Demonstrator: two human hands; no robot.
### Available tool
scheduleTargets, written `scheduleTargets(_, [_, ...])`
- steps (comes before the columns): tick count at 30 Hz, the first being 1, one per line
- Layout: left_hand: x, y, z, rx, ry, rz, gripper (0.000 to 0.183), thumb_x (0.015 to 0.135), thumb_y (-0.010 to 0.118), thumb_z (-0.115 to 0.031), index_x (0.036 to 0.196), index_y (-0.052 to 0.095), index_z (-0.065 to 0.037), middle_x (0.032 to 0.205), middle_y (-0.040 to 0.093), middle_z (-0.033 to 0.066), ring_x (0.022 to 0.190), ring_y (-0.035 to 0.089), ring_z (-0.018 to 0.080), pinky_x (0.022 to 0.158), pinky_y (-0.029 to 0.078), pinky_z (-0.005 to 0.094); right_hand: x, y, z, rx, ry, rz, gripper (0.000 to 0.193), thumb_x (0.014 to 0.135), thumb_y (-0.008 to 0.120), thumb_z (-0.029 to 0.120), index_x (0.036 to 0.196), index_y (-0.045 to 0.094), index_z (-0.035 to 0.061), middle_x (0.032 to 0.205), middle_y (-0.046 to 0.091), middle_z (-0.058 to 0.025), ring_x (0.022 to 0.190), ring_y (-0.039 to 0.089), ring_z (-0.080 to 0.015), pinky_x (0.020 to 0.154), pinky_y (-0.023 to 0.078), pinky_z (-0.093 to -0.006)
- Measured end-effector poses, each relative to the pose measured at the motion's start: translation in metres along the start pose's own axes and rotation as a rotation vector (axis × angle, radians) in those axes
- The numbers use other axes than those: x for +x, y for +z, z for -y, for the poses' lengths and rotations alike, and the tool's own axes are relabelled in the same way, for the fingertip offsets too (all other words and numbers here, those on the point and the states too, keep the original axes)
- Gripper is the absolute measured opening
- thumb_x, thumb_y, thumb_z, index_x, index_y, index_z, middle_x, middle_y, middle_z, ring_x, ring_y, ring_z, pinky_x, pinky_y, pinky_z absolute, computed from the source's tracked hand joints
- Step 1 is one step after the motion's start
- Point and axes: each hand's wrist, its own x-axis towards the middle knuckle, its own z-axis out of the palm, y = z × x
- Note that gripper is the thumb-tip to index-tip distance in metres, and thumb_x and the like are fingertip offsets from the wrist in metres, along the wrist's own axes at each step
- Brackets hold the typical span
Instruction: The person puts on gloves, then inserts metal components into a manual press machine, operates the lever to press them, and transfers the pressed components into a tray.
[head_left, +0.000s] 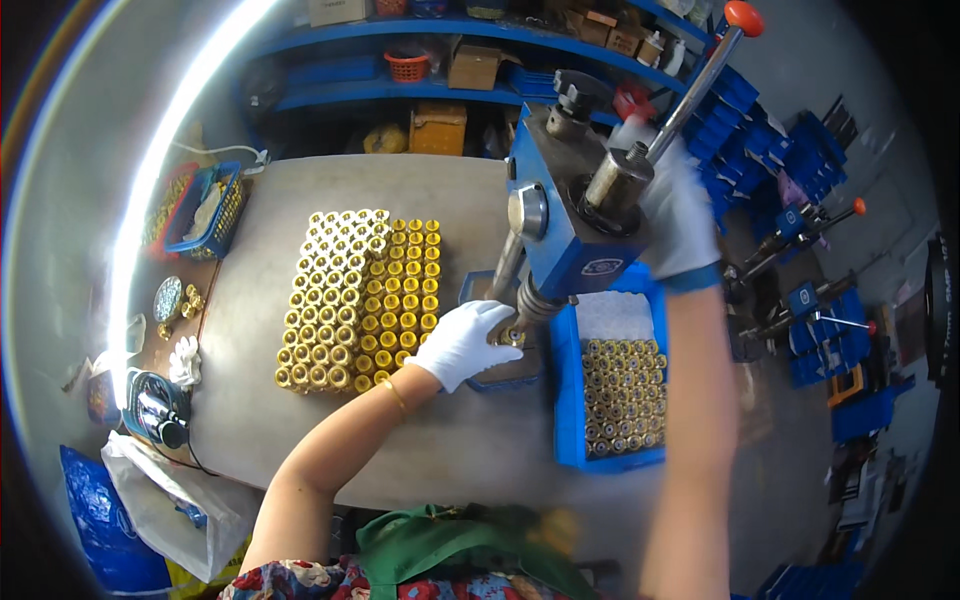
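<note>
My left hand [463, 345], in a white glove, is closed around a small brass fitting [512, 338] on the base of a blue hand press [565, 180], right under its ram [540, 297]. My right hand [675, 205], gloved too, is smeared by motion beside the press head, close to the hub of the steel lever [697, 85]. Its fingers cannot be made out. The lever slants up to a red ball knob [743, 18]. Left of the press, many brass fittings [325, 300] stand in tight rows, with more golden rows [405, 285] alongside.
A blue bin [568, 400] right of the press holds rows of fittings [622, 395] and a pale sheet. Baskets [205, 210] stand at the table's left, above a crumpled white glove [185, 360]. Blue shelves [390, 90] run behind; other lever presses [800, 225] are at the right.
</note>
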Motion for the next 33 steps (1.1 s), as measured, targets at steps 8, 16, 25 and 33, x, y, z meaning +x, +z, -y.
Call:
scheduleTargets(8, [0.003, 0.025, 0.006, 0.069, -0.051, -0.022, 0.039, 0.074, 0.078, -0.037, 0.095, 0.071, -0.005, 0.093, 0.068, 0.0117, 0.094, 0.064, 0.0313, 0.085, 0.051, 0.042, -0.134, -0.063, 0.16, -0.095, -0.041, 0.89, 0.058, 0.097, 0.043, 0.05, 0.121, 0.054, -0.0022, 0.109, 0.061, -0.0188, 0.107, 0.06, -0.025, 0.092, 0.047, -0.0373])
scheduleTargets(16, [-0.001, 0.021, 0.005, 0.057, -0.06, -0.01, 0.037, 0.074, 0.078, -0.036, 0.092, 0.07, -0.004, 0.093, 0.068, 0.0131, 0.093, 0.064, 0.0338, 0.085, 0.051, 0.0429, -0.194, -0.053, -0.012, -0.465, 0.278, -0.007, 0.071, 0.086, 0.052, 0.008, 0.151, 0.026, -0.005, 0.149, 0.04, -0.0229, 0.139, 0.038, -0.0296, 0.115, 0.026, -0.0375])
scheduleTargets(25, [0.021, 0.022, -0.023, -0.051, -0.097, 0.027, 0.034, 0.071, 0.08, -0.032, 0.089, 0.071, -0.005, 0.093, 0.068, 0.0135, 0.094, 0.064, 0.0336, 0.085, 0.051, 0.0419, -0.141, -0.07, 0.138, -0.184, -0.032, 0.371, 0.072, 0.097, 0.045, 0.044, 0.147, 0.031, -0.006, 0.143, 0.044, -0.0236, 0.132, 0.044, -0.0316, 0.111, 0.033, -0.0391])
scheduleTargets(33, [0.001, -0.022, 0.003, 0.114, -0.125, -0.065, 0.032, 0.073, 0.08, -0.027, 0.094, 0.067, -0.006, 0.096, 0.067, 0.0131, 0.094, 0.063, 0.033, 0.085, 0.051, 0.0402, -0.021, -0.065, -0.024, -0.763, -0.012, 0.164, 0.025, 0.099, 0.052, 0.023, 0.091, 0.07, 0.0073, 0.086, 0.07, -0.0055, 0.082, 0.067, -0.0205, 0.075, 0.052, -0.0371])
